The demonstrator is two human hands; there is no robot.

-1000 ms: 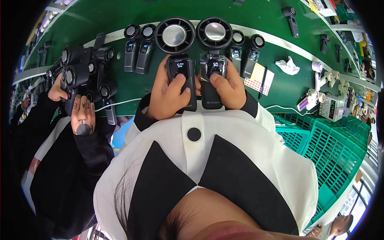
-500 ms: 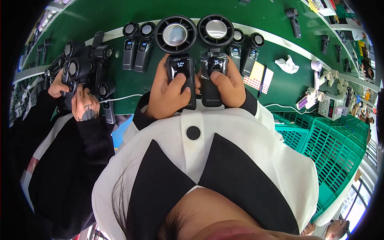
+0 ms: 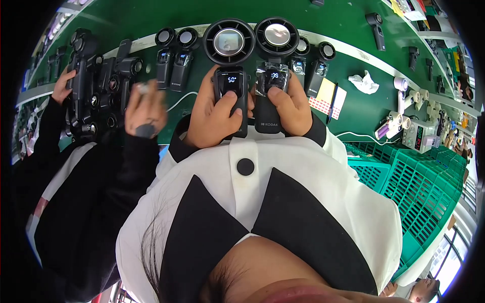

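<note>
Two black handheld fans are held upright side by side in front of my chest. My left hand (image 3: 209, 113) is wrapped round the handle of the left fan (image 3: 231, 103), its thumb on the front just under the lit display. My right hand (image 3: 293, 108) grips the right fan (image 3: 268, 111), thumb against the lower edge of its lit screen. Clear film covers the upper handle of the right one. Each fan has a round black head with a shiny silver centre. The fingers behind the handles are mostly hidden.
More handheld fans (image 3: 180, 70) lie beyond my left hand, and others (image 3: 317, 78) beyond my right. A pen (image 3: 332, 103) rests on paper, near a crumpled tissue (image 3: 364, 82). Green crates (image 3: 419, 187) stand at right. A co-worker's hand (image 3: 146, 111) is over clustered fans at left.
The co-worker's right hand has lifted toward me and is blurred, while their left hand has shifted up and left. Both my fans have moved slightly right; the right display reading differs.
</note>
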